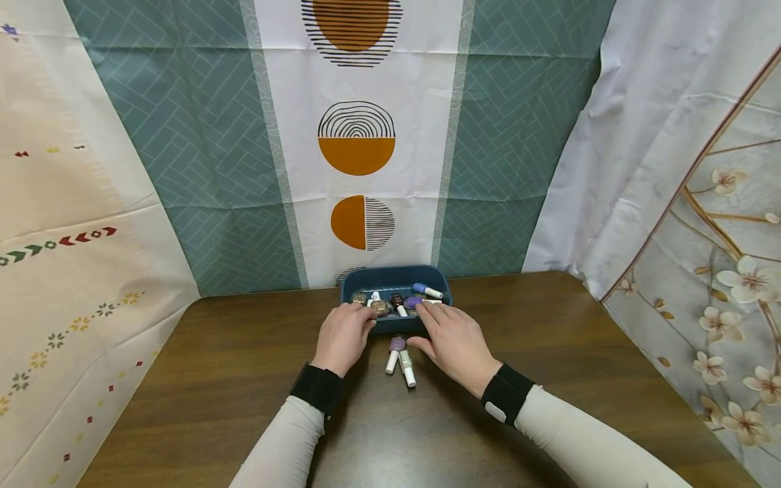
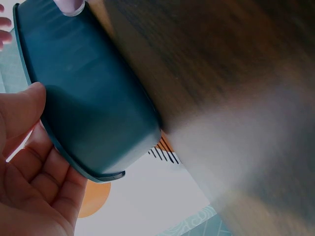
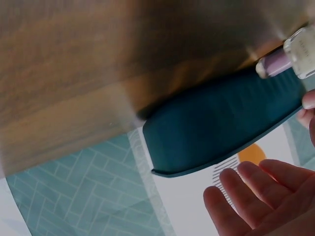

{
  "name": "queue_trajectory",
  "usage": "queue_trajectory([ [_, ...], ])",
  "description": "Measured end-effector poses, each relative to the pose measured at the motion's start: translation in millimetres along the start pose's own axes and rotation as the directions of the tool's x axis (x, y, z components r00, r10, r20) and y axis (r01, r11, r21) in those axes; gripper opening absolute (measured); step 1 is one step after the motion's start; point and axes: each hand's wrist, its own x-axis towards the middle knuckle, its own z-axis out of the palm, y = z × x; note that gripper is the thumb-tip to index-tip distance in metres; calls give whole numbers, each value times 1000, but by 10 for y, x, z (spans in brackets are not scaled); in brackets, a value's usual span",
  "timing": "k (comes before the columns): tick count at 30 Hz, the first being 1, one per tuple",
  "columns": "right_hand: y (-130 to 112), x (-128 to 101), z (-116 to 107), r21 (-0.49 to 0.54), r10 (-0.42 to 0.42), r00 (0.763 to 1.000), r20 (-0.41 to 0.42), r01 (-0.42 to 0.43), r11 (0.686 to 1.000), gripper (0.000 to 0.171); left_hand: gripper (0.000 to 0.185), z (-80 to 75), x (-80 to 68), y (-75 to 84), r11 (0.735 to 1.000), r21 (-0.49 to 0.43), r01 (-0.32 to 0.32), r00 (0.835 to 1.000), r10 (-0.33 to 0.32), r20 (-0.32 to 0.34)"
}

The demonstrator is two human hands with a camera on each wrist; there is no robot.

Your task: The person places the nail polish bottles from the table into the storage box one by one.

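A dark blue tray (image 1: pixel 396 270) holding several nail polish bottles (image 1: pixel 399 300) stands at the back of the brown table (image 1: pixel 244 366). My left hand (image 1: pixel 358 320) lies at the tray's near left rim, fingers relaxed; in the left wrist view its thumb (image 2: pixel 24 105) is against the tray wall (image 2: pixel 88 108). My right hand (image 1: pixel 432 318) reaches over the near right rim, and its straight fingers (image 3: pixel 246 189) sit just off the tray (image 3: pixel 221 123). Between my hands, in front of the tray, lie a lavender bottle (image 1: pixel 395 352) and a white bottle (image 1: pixel 407 367). Neither hand holds anything.
Patterned curtains hang close behind the tray and along both sides of the table. Bare wood spreads left, right and in front of my hands. The table's rounded back corners are near the curtains.
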Motion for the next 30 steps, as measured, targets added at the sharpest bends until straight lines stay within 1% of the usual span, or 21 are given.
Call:
queue_trajectory([
  [7, -151, -113, -35, -3, -25, 1000, 3, 25, 1000, 69, 10, 2, 3, -6, 1000, 5, -2, 1000, 2, -2],
  [14, -276, -200, -49, 15, -53, 999, -11, 54, 998, 60, 11, 6, -4, -5, 1000, -5, -8, 1000, 8, -8],
  [16, -300, -220, -50, 24, -51, 999, 7, 51, 998, 58, 11, 10, -2, -7, 1000, -4, -12, 1000, 12, -13],
  [18, -327, -234, -64, 25, -44, 998, 42, 43, 999, 58, 11, 11, -1, -9, 1000, -1, -13, 1000, 13, -16],
  [23, -383, -254, -76, -2, -11, 991, 134, 12, 1000, 62, 10, 7, 4, -5, 1000, -3, -8, 1000, 8, -14],
  [26, -410, -253, -64, -7, 2, 988, 156, -1, 1000, 63, 9, 2, 4, 1, 1000, -5, -1, 1000, 1, -7],
  [30, -437, -252, -52, -27, 3, 987, 159, 2, 1000, 63, 10, -2, 7, 8, 1000, -4, 9, 1000, -9, 5],
])
